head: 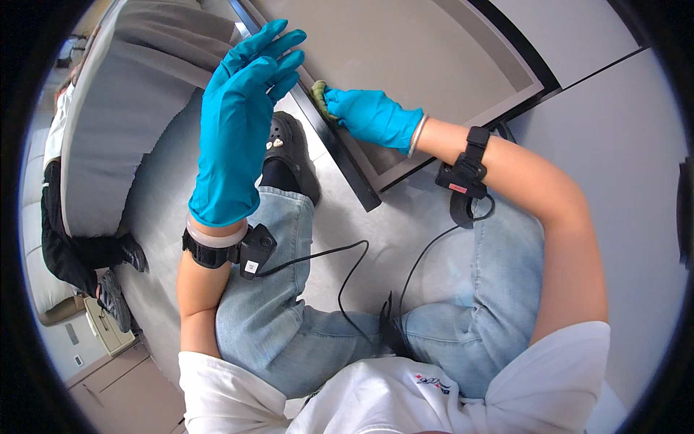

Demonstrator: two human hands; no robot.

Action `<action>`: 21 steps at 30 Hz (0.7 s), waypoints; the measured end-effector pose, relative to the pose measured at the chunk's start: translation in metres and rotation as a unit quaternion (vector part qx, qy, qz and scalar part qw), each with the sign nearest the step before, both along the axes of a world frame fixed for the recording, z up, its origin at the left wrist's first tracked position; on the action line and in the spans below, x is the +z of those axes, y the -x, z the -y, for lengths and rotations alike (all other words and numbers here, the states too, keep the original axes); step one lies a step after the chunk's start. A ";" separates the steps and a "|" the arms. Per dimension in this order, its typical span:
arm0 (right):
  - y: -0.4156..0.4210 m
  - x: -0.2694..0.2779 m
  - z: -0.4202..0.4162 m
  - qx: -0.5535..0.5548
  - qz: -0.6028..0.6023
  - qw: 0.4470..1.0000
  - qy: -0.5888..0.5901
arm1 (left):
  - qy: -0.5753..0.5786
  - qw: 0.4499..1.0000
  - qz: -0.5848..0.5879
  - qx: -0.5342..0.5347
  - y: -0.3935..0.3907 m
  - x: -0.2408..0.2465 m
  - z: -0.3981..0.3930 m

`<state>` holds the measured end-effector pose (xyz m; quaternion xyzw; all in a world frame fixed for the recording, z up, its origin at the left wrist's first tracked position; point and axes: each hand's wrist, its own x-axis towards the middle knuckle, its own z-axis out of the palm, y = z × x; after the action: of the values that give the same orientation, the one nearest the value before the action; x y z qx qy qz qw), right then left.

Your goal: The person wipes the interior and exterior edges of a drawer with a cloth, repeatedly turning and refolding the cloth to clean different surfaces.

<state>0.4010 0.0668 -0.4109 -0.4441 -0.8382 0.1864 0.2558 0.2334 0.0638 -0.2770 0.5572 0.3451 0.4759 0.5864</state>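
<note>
My right hand [374,118], in a blue rubber glove, grips a bunched green cloth [323,101]. The cloth touches the dark front panel [347,163] of a pulled-out drawer, near its top edge. Inside, the drawer's beige bottom [412,59] shows bare beside that hand. My left hand [238,119], gloved the same way, is raised with fingers extended and nothing in it. It hovers to the left of the drawer front, and its fingertips overlap the panel in view; whether they touch it I cannot tell.
Smooth grey cabinet fronts [602,141] stand to the right. A table under a grey cloth [124,108] is at the left, with a person's dark-trousered legs [70,233] beyond it. Black cables [347,271] run from my wrist devices across my lap. My shoe [290,146] is beside the drawer.
</note>
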 end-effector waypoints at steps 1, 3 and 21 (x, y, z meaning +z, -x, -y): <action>-0.004 0.001 0.003 0.029 0.036 0.999 -0.001 | -0.004 1.000 0.001 -0.002 0.001 -0.001 0.000; -0.019 0.010 0.017 0.083 0.111 0.990 -0.003 | -0.011 1.000 0.005 -0.010 0.001 -0.003 -0.001; -0.120 0.098 0.081 0.023 -0.018 0.986 0.164 | 0.038 0.997 -0.037 -0.060 -0.019 0.005 0.024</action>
<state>0.5206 -0.0142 -0.3129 -0.4570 -0.8017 0.3351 0.1902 0.2528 0.0396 -0.2718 0.5712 0.3511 0.4054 0.6214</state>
